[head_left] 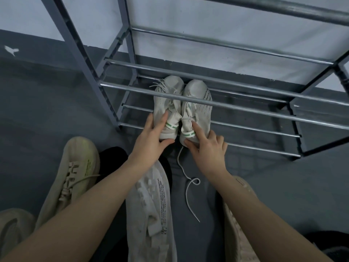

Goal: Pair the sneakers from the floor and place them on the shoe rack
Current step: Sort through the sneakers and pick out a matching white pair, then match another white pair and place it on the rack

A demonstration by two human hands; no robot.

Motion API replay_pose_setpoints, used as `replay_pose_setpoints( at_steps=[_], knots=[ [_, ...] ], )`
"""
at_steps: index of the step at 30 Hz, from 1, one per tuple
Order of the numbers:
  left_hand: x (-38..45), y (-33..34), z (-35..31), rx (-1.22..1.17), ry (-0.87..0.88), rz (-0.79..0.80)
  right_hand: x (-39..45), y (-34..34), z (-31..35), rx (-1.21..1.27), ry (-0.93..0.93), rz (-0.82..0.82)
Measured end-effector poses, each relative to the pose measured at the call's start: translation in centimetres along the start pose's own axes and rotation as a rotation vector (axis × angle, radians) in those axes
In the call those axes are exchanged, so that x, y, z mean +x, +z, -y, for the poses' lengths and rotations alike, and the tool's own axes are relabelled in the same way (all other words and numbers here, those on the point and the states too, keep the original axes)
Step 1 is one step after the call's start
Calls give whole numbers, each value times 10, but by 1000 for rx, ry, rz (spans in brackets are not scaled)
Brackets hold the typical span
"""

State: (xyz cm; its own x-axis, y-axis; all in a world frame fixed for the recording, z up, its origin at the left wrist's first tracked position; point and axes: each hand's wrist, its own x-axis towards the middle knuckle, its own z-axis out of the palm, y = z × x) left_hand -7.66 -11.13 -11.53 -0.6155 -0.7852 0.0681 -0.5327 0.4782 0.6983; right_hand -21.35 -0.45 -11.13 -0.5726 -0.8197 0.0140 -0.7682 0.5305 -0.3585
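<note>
Two white knit sneakers with green-striped heel tabs lie side by side, toes toward the wall, on the lowest bars of the grey metal shoe rack (245, 110). My left hand (151, 137) grips the heel of the left white sneaker (166, 103). The heel of the right white sneaker (200, 106) is held by my right hand (207, 148), index finger pressed into its collar. A loose white lace (187, 188) trails from the pair onto the floor.
On the grey floor near me lie a beige sneaker (75, 173) at left, another beige one (13, 225) at the bottom left corner, a long white knit sneaker (151, 210) in the middle, a beige sneaker (238, 224) under my right forearm, and a black shoe (113, 157).
</note>
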Motion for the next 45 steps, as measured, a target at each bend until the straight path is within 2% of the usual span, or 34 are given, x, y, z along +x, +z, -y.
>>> replay_pose_setpoints(
  at_steps=[6, 9, 12, 14, 17, 23, 29, 34, 37, 42, 45],
  knots=[
    [-1, -5, -6, 202, -74, 65, -1, -1, 2, -18, 42, 69],
    [-5, -13, -13, 336, -63, 86, -6, -8, 1, 25, 47, 100],
    [-20, -24, -26, 392, 19, 24, -22, -20, -1, 31, 21, 51],
    [-36, -29, -35, 371, 77, -24, -37, -29, -3, 86, -14, -29],
    [-61, -35, -52, 331, 67, -55, -64, -43, -5, 191, -78, -90],
    [-131, -49, -73, 237, -82, -54, -133, -69, -2, 434, -110, -35],
    [-211, -52, -66, 241, -248, 39, -197, -46, 22, 473, -196, 171],
    [-244, -46, -60, 160, -280, 93, -222, -35, 29, 445, -150, 315],
    [-249, -45, -53, 49, -292, 99, -227, -31, 25, 525, -116, 366],
    [-251, -38, -53, -27, -274, 19, -230, -30, 31, 642, -106, 278],
    [-263, -39, -67, -79, -193, -64, -245, -41, 33, 673, -112, 201]
  ],
)
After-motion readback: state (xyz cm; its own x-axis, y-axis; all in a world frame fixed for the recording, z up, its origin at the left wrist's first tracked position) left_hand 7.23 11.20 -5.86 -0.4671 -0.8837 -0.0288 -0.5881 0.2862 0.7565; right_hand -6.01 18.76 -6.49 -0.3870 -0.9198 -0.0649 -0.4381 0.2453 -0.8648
